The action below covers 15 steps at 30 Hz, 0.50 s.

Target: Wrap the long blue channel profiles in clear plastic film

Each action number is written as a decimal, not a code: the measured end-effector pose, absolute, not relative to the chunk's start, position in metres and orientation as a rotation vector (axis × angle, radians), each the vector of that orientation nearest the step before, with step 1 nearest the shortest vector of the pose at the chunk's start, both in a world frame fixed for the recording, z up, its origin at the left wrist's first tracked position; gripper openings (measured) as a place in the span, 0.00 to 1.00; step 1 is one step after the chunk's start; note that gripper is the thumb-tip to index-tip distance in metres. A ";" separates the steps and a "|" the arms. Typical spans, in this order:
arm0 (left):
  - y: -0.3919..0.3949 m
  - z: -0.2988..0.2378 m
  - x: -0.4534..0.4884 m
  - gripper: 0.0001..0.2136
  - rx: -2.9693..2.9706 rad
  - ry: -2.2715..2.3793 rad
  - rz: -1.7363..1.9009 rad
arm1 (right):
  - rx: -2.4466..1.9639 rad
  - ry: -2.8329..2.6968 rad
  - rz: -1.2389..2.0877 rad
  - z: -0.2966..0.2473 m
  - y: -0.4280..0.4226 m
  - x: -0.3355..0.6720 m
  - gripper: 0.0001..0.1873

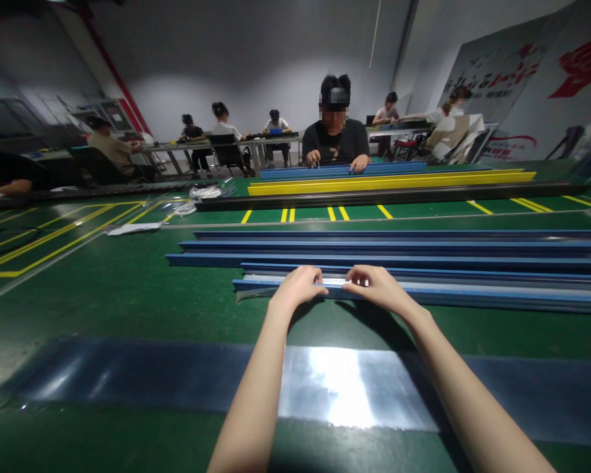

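A long blue channel profile (pixel 482 295) lies across the table in front of me, with a pale strip (pixel 333 282) along its inside. Near its left end, my left hand (pixel 301 284) grips the near wall, thumb on the outside and fingers curled over the inside. My right hand (pixel 374 286) pinches the same profile a little farther right, its fingertips beside the pale strip. Whether either hand also holds the strip is hard to make out. A scrap of clear film (pixel 253 294) pokes out under the profile's left end.
A long clear plastic sleeve (pixel 142 374) lies nearest me beneath my forearms. Beyond the profile are more blue profiles (pixel 217 259), a black one (pixel 374 196) and yellow ones (pixel 398 182). Opposite sits a person (pixel 335 141) with hands on another blue profile (pixel 285 173).
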<state>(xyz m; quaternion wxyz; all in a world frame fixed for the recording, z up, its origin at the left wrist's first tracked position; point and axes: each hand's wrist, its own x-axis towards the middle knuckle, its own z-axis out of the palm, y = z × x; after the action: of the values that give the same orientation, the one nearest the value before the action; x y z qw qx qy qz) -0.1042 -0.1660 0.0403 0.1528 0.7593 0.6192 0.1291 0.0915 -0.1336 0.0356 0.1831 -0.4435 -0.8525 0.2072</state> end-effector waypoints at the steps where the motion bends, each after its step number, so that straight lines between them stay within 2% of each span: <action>1: -0.166 0.040 -0.105 0.08 2.175 1.771 0.363 | -1.243 -2.417 0.588 0.033 -0.132 0.092 0.13; 8: -0.166 0.043 -0.124 0.09 2.162 1.781 0.313 | -1.240 -2.478 0.515 0.025 -0.128 0.094 0.09; 15: -0.165 0.040 -0.138 0.07 2.040 1.824 0.339 | -1.214 -2.506 0.451 0.024 -0.127 0.092 0.10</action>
<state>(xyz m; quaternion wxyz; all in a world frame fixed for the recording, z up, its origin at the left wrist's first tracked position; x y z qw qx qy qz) -0.1377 -0.1653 0.0400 0.1911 0.7262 0.6493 0.1207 0.0923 -0.1268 0.0238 0.1595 -0.4249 -0.8770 0.1577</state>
